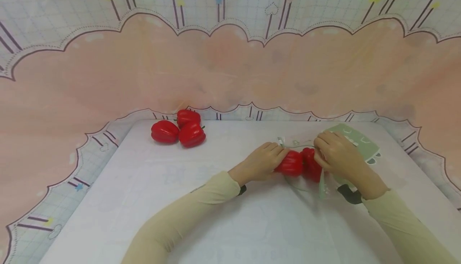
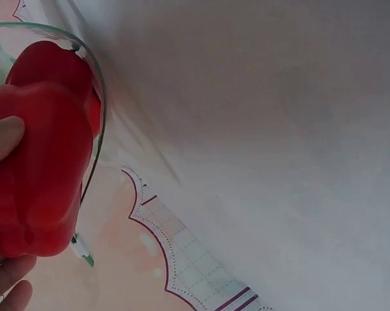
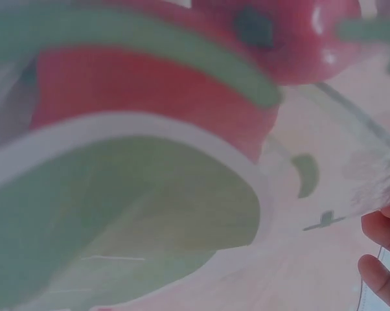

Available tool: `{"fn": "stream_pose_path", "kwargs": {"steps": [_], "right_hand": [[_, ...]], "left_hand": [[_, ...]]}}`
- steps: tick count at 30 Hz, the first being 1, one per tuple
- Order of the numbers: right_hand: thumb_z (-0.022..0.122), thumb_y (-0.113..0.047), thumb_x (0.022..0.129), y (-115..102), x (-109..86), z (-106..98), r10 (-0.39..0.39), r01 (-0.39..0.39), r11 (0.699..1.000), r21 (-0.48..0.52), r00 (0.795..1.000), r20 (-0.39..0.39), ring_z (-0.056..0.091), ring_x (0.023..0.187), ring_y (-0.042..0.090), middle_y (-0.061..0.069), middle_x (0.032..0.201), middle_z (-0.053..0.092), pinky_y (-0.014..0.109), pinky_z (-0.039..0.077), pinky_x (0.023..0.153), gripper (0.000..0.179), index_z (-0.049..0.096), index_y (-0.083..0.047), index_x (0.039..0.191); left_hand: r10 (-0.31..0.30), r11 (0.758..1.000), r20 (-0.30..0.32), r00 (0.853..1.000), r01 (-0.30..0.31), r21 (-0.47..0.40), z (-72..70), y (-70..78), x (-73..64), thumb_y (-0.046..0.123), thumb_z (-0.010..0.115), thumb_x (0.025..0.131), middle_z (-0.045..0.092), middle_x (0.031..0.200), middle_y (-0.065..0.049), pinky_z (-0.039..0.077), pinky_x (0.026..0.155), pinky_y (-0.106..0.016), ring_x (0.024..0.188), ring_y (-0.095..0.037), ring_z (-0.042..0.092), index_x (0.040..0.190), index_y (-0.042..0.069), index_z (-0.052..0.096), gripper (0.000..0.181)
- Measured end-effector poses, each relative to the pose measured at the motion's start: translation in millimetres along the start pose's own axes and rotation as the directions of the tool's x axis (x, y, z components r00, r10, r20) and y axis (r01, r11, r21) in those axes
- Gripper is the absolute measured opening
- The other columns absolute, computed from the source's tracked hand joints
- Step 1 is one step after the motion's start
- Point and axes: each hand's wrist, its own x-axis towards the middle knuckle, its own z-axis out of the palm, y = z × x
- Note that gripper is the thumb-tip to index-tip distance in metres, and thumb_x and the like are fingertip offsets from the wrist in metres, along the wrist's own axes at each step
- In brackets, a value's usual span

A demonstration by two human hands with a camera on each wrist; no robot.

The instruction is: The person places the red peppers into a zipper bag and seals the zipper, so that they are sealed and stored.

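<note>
Bagging seems under way: a glossy red bell pepper is gripped by the left hand at the mouth of a clear, green-printed plastic bag, pinched at its edge by the right hand. Another pepper is seen beside the right hand. Next, release inside the mouth, held wide, seems called for.
</note>
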Motion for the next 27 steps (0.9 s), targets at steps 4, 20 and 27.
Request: {"fn": "stream_pose_path", "kwargs": {"steps": [4, 20, 27], "right_hand": [[0.062, -0.007, 0.071, -1, 1.0, -1, 0.006, -0.006, 1.000, -0.011, 1.000, 0.012, 0.054, 0.074, 0.024, 0.009, 0.073, 0.058, 0.042, 0.052, 0.076, 0.010, 0.055, -0.004, 0.077], [0.067, -0.007, 0.070, -4, 4.1, -5, 0.027, -0.026, 0.999, -0.026, 1.000, 0.016, 0.055, 0.075, 0.024, 0.009, 0.074, 0.059, 0.042, 0.053, 0.078, 0.014, 0.056, -0.004, 0.078], [0.069, -0.006, 0.068, -5, 3.4, -8, 0.054, -0.053, 0.998, -0.038, 0.997, 0.046, 0.056, 0.077, 0.024, 0.009, 0.075, 0.060, 0.042, 0.053, 0.076, 0.016, 0.057, -0.005, 0.079]], "left_hand": [[-0.017, 1.000, 0.025, 1.000, 0.018, -0.019, 0.0, 3.6, 5.3, 0.031, 0.067, 0.085, 0.061, 0.121, -0.002, 0.043, 0.102, -0.027, 0.112, -0.016, 0.056, 0.131, 0.008, 0.049, 0.055], [-0.054, 0.998, -0.028, 0.998, 0.054, -0.024, 15.4, 9.7, 18.3, 0.034, 0.068, 0.084, 0.063, 0.121, -0.002, 0.043, 0.102, -0.027, 0.113, -0.015, 0.057, 0.127, 0.007, 0.051, 0.054], [-0.124, 0.990, -0.144, 0.982, 0.132, 0.053, 19.0, 6.9, 15.6, 0.042, 0.072, 0.079, 0.066, 0.110, -0.001, 0.046, 0.093, -0.025, 0.101, -0.014, 0.060, 0.117, 0.009, 0.059, 0.053]]}}
